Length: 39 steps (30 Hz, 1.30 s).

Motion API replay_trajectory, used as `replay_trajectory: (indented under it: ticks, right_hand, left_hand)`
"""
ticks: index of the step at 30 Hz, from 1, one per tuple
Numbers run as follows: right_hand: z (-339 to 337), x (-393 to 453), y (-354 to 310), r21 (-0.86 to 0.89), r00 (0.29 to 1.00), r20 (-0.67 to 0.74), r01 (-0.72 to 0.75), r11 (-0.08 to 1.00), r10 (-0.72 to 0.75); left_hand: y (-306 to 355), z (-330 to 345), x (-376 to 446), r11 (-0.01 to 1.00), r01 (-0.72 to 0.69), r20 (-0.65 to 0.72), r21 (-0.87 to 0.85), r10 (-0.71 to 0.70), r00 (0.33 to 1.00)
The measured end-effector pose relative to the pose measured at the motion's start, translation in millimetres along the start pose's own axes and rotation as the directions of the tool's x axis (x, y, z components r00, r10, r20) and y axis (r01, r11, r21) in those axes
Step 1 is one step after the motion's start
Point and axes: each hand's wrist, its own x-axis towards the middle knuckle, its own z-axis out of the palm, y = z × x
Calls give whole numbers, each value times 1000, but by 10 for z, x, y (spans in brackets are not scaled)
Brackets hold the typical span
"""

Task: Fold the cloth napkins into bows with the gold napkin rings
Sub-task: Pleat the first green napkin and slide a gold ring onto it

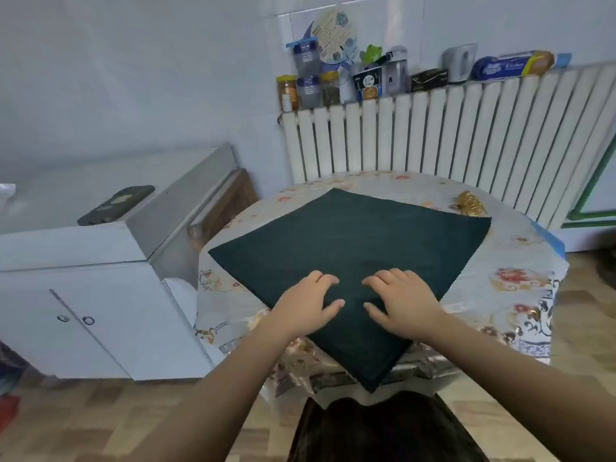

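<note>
A dark green cloth napkin (353, 241) lies spread flat like a diamond on the small table, its near corner hanging over the front edge. My left hand (308, 303) and my right hand (398, 300) rest palm-down on the napkin's near half, side by side, fingers spread and pointing inward toward each other. Neither hand grips anything. A small pile of gold napkin rings (470, 204) sits at the table's far right, just beyond the napkin's right corner.
The table wears a floral plastic cover (520, 278). A white radiator (433, 135) stands behind it, its top lined with jars and boxes. A white cabinet (100, 288) with a phone (116, 205) on it stands at the left.
</note>
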Motion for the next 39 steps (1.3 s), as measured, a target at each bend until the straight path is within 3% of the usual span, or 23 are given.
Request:
replay_trajectory:
  ticks: [2,7,16,20,28,32,36,39]
  right_hand:
    - [60,17,98,27,985,172,-9,1000,5]
    - [68,58,276,160,923,382,-20,987,-43]
    - [171,178,262,356,954,300,-133,925,21]
    - [199,180,237,369,959,282,-97,924,-12]
    - [104,283,252,325,923,380,-66,943,-66]
    - [68,330,290,356,907,420,-137,924,-28]
    - [16,381,325,424,927,369,-231,876,66]
    - [35,351,356,455,928,368,-237,858,61]
  left_hand:
    - [-45,27,68,999,8,120,46,-14,993]
    - [-67,-5,161,994,-18,280,109,-13,960]
    - [-103,25,356,999,26,278,-18,-20,960]
    - [-78,25,374,999,34,300,-37,-22,954]
    - [-119,29,412,998,9,356,-59,13,934]
    - [-147,-25,422,991,30,376,-127,20,926]
    - [-151,-56,437,984,73,360,-161,-11,933]
    - [-144,-64,474,984,112,253,-140,-74,965]
